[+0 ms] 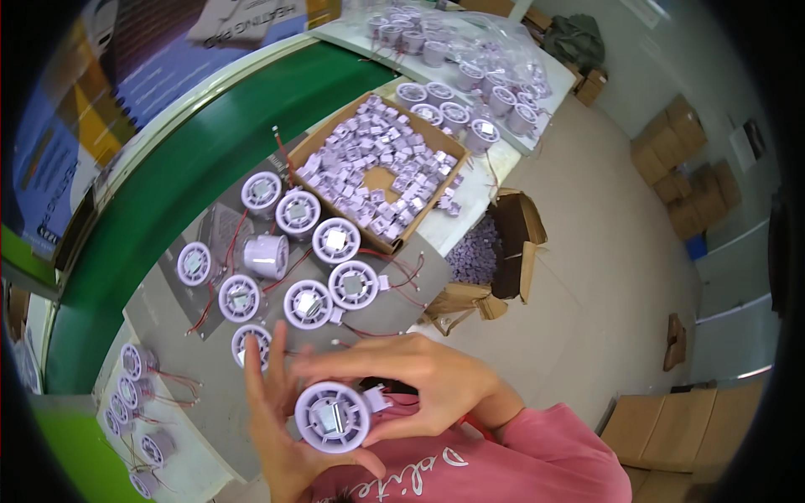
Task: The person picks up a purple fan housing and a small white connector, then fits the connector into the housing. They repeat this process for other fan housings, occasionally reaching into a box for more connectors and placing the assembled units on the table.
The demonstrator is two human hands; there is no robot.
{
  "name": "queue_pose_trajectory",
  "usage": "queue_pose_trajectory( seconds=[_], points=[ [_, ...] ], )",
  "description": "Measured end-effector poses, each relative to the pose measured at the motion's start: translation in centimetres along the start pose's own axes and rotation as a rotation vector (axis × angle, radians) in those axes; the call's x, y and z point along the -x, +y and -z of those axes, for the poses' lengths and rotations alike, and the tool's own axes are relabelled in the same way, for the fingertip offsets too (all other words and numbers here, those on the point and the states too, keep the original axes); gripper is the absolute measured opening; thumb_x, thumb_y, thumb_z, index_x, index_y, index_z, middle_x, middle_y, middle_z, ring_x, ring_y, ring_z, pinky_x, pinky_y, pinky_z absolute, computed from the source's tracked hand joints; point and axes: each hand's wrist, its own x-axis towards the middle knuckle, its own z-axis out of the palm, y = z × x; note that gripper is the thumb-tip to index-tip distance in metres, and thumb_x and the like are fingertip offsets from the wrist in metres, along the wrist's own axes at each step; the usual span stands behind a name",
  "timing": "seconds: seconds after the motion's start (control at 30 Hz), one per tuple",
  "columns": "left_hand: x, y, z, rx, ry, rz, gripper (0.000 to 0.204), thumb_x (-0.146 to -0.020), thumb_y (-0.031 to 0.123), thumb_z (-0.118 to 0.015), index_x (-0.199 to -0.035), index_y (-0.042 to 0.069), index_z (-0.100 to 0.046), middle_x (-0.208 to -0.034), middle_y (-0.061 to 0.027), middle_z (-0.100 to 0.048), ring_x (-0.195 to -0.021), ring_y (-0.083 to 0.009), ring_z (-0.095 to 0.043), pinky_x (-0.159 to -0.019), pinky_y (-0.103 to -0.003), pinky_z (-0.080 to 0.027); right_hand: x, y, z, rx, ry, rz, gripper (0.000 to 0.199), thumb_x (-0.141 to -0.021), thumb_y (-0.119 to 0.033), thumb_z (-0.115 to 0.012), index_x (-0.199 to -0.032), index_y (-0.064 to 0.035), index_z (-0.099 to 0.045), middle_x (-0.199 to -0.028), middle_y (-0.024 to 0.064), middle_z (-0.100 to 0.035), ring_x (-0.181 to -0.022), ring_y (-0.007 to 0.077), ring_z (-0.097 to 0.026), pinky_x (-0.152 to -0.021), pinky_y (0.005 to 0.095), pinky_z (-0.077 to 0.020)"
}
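Close in front of me, my left hand (281, 419) grips a round lilac plastic housing (366, 429), thumb below it and fingers along its left side. Its spoked open face, with a silvery square plate inside, is turned up. My right hand (440, 377) is closed at the housing's right side, thumb and fingers around a small lilac plastic piece (379, 399) against its rim. Red wires partly show under the right palm. Beyond my hands stand several similar housings (309, 304) with red wires; one lies on its side.
A shallow cardboard box (303, 151) holds many small lilac pieces. An open carton (524, 226) of similar pieces stands right of the table. More housings (482, 136) sit at the far end, some under clear plastic, and others (134, 391) at the left. A green strip (193, 142) runs alongside.
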Motion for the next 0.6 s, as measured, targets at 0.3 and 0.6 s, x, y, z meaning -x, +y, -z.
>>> queue_pose_trajectory(
  seconds=[0.3,0.6],
  points=[
    [-1.0,-0.5,5.8,-0.451,0.222,0.014,0.107,-0.05,0.031,-0.093,-0.141,0.002,-0.044,-0.136,-0.0179,-0.055,-0.128,-0.0306,-0.052,-0.101,-0.043,-0.045,5.2,6.9,19.9,0.311,1.198,-0.127,0.082,-0.071,-0.007,-0.084,-0.142,-0.003,-0.04,-0.108,0.0179,-0.069,-0.099,0.0192,-0.066,-0.084,0.0318,-0.0544],
    [-1.3,1.2,9.8,-0.947,0.514,-0.123,0.01,-0.09,0.002,-0.064,-0.098,-0.002,-0.068,-0.07,-0.0066,-0.068,-0.063,-0.0091,-0.065,-0.063,-0.021,-0.048,4.0,21.1,29.1,0.966,1.372,-0.201,0.061,-0.082,-0.025,-0.076,-0.133,-0.0027,-0.052,-0.123,0.0201,-0.061,-0.111,0.0353,-0.06,-0.097,0.0396,-0.0453]
  ],
)
